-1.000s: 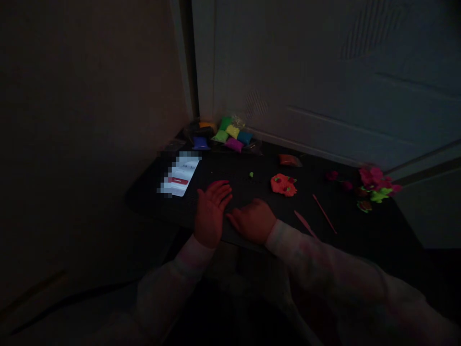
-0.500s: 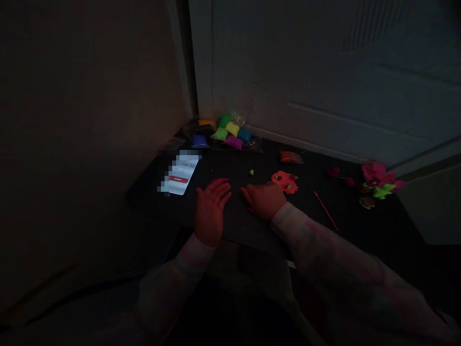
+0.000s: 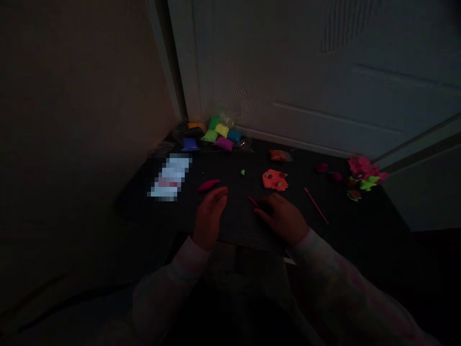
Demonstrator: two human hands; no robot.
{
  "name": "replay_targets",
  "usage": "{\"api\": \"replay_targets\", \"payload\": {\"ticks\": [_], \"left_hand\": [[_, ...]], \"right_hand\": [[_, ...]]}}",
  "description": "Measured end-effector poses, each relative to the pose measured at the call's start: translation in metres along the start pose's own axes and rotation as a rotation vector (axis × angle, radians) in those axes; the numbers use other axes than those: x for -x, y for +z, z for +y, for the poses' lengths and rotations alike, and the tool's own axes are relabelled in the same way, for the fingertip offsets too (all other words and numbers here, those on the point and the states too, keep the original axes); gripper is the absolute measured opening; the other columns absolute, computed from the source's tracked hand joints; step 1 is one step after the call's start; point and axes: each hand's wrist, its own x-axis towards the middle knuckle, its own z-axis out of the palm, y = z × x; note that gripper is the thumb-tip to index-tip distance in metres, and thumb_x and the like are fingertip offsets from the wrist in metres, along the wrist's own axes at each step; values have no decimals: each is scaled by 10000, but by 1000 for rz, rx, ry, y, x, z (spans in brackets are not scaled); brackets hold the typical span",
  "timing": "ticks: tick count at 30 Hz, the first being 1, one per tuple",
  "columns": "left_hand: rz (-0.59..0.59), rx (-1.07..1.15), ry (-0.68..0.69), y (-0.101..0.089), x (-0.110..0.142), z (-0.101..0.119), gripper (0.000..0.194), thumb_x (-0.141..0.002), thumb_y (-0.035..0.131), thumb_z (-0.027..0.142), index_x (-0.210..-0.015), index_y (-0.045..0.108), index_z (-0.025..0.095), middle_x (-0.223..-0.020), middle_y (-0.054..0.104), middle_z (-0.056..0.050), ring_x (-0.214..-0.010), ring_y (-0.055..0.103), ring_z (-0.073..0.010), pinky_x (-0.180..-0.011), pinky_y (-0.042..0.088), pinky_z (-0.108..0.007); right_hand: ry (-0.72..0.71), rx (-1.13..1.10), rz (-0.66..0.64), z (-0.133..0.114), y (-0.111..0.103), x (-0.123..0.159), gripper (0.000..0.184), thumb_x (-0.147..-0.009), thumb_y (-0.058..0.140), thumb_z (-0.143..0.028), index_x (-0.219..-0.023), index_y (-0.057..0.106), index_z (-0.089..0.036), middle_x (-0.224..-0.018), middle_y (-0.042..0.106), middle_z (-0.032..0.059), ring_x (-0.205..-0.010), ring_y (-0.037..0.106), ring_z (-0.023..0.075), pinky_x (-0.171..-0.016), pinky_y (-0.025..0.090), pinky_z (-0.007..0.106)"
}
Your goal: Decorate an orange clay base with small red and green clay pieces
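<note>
Dim room, dark ribbed table (image 3: 223,226) set against a pale panelled door (image 3: 324,86). Left hand (image 3: 209,216) resting edge-down on the table, fingers straight and loosely spread, holding nothing; just beyond its fingertips, one soft red clay roll (image 3: 209,185), sausage-shaped, lying flat and apart from the hand. Right hand (image 3: 284,218) curled over the table, fingers bent around the near end of a thin pink stick (image 3: 253,201) that pokes out toward the left; grip looks closed on it, though too dark to be sure. Second thin pink stick (image 3: 316,205) lying loose on the table to the right, well apart from the hand. Beyond the right hand, one flat orange clay patch (image 3: 274,179) with small red and green dots pressed in, and one tiny green crumb (image 3: 243,172). At the far corner, a heap of small puffy clay packets (image 3: 216,135): green, yellow, blue, purple, orange, at least six. One orange packet (image 3: 278,155) on its own. At the right edge, a cluster of pink clay flowers (image 3: 363,170) with green leaves. Blurred white card (image 3: 170,177), writing unreadable.
</note>
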Motion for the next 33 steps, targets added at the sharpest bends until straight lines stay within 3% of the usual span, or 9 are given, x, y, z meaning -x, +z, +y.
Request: {"api": "replay_targets", "payload": {"ticks": [5, 10, 16, 21, 28, 33], "left_hand": [[-9, -39, 17, -2, -1, -2, 215, -729, 592, 270, -930, 636, 208, -980, 625, -40, -970, 565, -194, -902, 422, -370], [-15, -56, 28, -2, 0, -2, 215, -724, 599, 276, -925, 637, 208, -974, 632, -31, -959, 566, -183, -889, 426, -346], [-18, -65, 25, -1, 0, -1, 206, -731, 590, 273, -920, 637, 206, -959, 638, -27, -925, 579, -176, -867, 436, -339], [-14, -56, 31, -1, 1, 0, 196, -731, 590, 262, -915, 637, 211, -972, 634, -25, -952, 569, -175, -885, 424, -334], [-10, -23, 24, -2, 0, -1, 196, -730, 590, 259, -916, 633, 215, -968, 634, -23, -945, 571, -172, -884, 427, -335], [-1, 2, 23, -1, 0, 0, 202, -733, 581, 252, -923, 630, 206, -972, 631, -30, -951, 569, -177, -882, 430, -336]], "right_hand": [[-30, -45, -11, -2, 1, -3, 172, -830, 461, -275, -852, 608, -189, -855, 589, 38, -783, 559, 146, -700, 425, 265], [-46, -48, -20, -1, -1, -2, 204, -803, 506, -348, -879, 603, -186, -875, 590, 42, -806, 553, 157, -707, 417, 275], [-49, -39, -38, -9, 0, 0, 163, -823, 474, -287, -806, 603, -190, -819, 583, 24, -761, 546, 139, -660, 396, 250], [-58, -24, -52, -10, -4, 0, 194, -824, 469, -344, -788, 595, -202, -801, 591, 5, -714, 550, 113, -621, 387, 221], [49, 134, 13, -17, 1, -40, 394, -901, 260, -392, -803, 564, -162, -709, 608, 40, -625, 567, 140, -547, 398, 263], [-38, 254, -71, -37, 13, -63, 273, -859, 439, -367, -963, 554, -143, -894, 600, 34, -755, 578, 131, -678, 477, 326]]}}
